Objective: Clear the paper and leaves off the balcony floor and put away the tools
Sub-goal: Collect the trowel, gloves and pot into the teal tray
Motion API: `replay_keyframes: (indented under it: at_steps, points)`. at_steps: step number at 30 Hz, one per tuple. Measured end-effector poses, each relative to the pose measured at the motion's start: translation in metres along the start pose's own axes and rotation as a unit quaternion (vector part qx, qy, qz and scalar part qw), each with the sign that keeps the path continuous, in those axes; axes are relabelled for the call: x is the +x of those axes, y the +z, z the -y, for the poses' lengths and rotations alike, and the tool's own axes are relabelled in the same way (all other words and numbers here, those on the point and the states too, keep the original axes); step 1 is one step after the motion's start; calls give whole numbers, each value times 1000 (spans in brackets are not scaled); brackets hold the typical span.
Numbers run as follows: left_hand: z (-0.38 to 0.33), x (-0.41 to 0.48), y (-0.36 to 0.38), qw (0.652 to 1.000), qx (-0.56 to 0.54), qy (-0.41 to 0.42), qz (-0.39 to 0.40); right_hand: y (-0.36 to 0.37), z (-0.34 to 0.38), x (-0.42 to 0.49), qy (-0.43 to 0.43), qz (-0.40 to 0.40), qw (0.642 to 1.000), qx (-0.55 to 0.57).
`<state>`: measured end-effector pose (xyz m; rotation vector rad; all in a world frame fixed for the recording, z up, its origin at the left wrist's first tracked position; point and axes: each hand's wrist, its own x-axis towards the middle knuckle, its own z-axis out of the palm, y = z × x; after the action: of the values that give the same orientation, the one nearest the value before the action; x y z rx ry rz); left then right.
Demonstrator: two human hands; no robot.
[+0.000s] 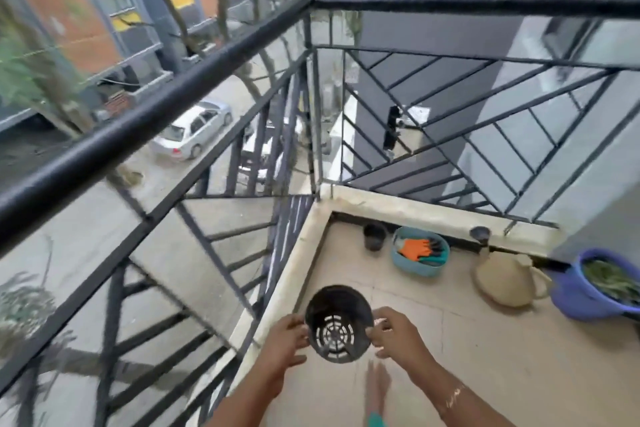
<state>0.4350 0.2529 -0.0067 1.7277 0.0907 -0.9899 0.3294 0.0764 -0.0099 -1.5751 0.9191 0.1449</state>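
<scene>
Black pot (337,314) is held between our two hands, its slotted base turned toward us, above the balcony floor (485,357). Our left hand (284,340) curls its fingers (297,322) against the pot's left side, and our right hand (398,336) pinches the right side with its fingers (380,318), so both are grasping the pot.

Just below the pot, toward us, is a blurred pale shape with a teal end (376,392) (we cannot tell what it is). Beyond the pot, against the low wall, stands a small dark pot (374,236), and just right of that a teal basket (420,270) holding orange gloves (414,248). Farther right of the black pot sits a beige jug (505,279) with its handle pointing right, and above it another small dark pot (479,234) rests on the ledge. Right of the jug, well apart from the black pot, a blue bucket (571,298) holds green leaves (613,281).

Left of and beyond the pot runs the black railing (156,107), and through it we see a silver car (194,130) on the street below.
</scene>
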Motion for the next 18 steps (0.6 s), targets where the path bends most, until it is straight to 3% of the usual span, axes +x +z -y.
replay_keyframes:
  at_steps: [5,11,18]
  points:
    - [-78,95,43,1000,4,-20,-5,-60,47,96,56,39,996,64]
    - [-159,188,79,999,12,-40,7,-121,109,196,86,76,993,34]
    - [-217,293,92,997,-3,-82,3,-141,152,319,129,77,989,1]
